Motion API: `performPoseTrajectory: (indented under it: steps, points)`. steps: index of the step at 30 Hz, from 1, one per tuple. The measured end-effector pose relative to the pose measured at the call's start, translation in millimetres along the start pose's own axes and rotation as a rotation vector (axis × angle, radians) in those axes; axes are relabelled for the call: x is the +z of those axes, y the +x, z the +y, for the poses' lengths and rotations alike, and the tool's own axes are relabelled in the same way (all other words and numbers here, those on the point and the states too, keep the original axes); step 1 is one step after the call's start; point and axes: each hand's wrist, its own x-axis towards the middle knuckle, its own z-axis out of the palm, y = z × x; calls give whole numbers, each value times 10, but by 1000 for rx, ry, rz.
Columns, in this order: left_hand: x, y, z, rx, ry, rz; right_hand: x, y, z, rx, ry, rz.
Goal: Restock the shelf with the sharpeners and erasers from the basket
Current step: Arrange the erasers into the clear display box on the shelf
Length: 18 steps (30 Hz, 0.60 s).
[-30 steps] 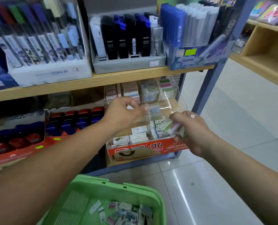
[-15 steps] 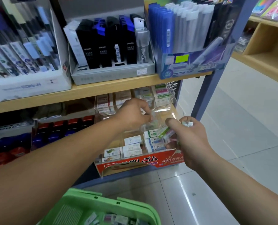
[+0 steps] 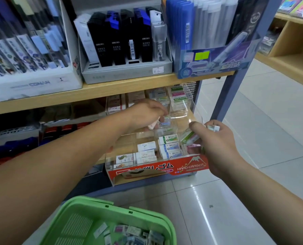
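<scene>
Both arms reach toward a clear display case [image 3: 191,167] that sits below a wooden shelf board [image 3: 111,90], at the end of the unit. The left hand [image 3: 147,113] hangs over the case's middle compartments with its fingers curled. Its grip pinches a pale eraser [image 3: 152,125], which pokes out below the fingertips. The right hand [image 3: 216,144] is at the case's front right corner, and its grip is wrapped round a bundle of erasers [image 3: 189,137]. Green and white sleeves stick out of the fist toward the case, and one white piece shows above the knuckles. I cannot tell whether this hand touches the acrylic.

Stocked erasers [image 3: 168,140] lie in rows in the front compartments, behind the red label strip. More are stacked in the tiers at the back.

On the tiled floor [image 3: 253,121], close to the person, stands a green basket [image 3: 101,203]. A heap of small packets [image 3: 134,233] lies in its bottom, too small to sort into erasers and sharpeners. On the board above are a grey tray [image 3: 126,73] of black and blue cases and, just beside it, a blue carton [image 3: 214,64].
</scene>
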Motion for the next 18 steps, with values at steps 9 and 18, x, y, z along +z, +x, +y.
performPoseTrajectory:
  steps: [9, 18]
  points:
    - [-311, -636, -139, -42, -559, -169, 242, -130, 24, -12, 4, -167]
    - [-512, -1042, -537, 17, -394, 58, 730, -237, 109, 1, -64, -270]
